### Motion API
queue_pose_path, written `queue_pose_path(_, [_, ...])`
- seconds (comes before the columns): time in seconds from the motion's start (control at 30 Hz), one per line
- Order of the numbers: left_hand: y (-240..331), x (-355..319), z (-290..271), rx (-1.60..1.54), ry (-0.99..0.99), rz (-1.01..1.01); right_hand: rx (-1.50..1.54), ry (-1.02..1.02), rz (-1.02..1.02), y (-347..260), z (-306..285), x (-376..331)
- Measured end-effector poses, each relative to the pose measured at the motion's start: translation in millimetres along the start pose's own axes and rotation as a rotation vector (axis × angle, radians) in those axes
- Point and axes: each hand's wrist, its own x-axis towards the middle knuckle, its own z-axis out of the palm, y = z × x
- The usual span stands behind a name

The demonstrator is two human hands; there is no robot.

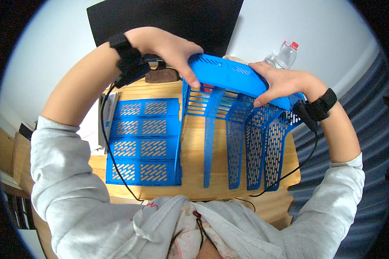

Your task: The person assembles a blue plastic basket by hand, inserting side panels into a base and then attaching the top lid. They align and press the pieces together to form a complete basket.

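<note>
Between my hands stands a blue plastic file rack (227, 75) with slotted upright dividers, several of them pointing toward me. My left hand (170, 52) grips its left upper corner, thumb on the near side and the other fingers mostly hidden behind. On the right, my right hand (283, 84) clasps the upper edge, thumb below and fingers over the top. To the left of the rack, a blue panel (139, 138) with groups of slanted slots lies on the wooden table (194, 151).
A black monitor (164, 21) stands behind the table. Clear plastic bottles (285, 56), one with a red cap, are at the back right. A brown object (162, 76) lies below the monitor. White papers (90, 125) sit at left; a blue curtain (350, 138) hangs at right. Black cables trail from my wristbands.
</note>
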Motion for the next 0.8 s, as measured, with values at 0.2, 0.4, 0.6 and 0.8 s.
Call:
queue_pose_path(0.2, [26.7, 33.4, 11.3, 0.087, 0.105, 0.141, -0.069, 0.069, -0.03, 4.8, 2.7, 5.9])
queue_pose_path(0.4, [23.8, 41.0, 10.8, 0.083, 0.131, 0.184, -0.06, 0.122, -0.091, 1.2, 3.8, 6.5])
queue_pose_path(0.6, [27.1, 41.2, 10.3, 0.086, 0.132, 0.148, -0.009, 0.102, -0.117, 2.6, 1.6, 7.9])
queue_pose_path(0.8, [35.7, 38.1, 5.0, 0.124, 0.079, 0.082, -0.04, 0.125, -0.123, 5.5, 4.7, -0.6])
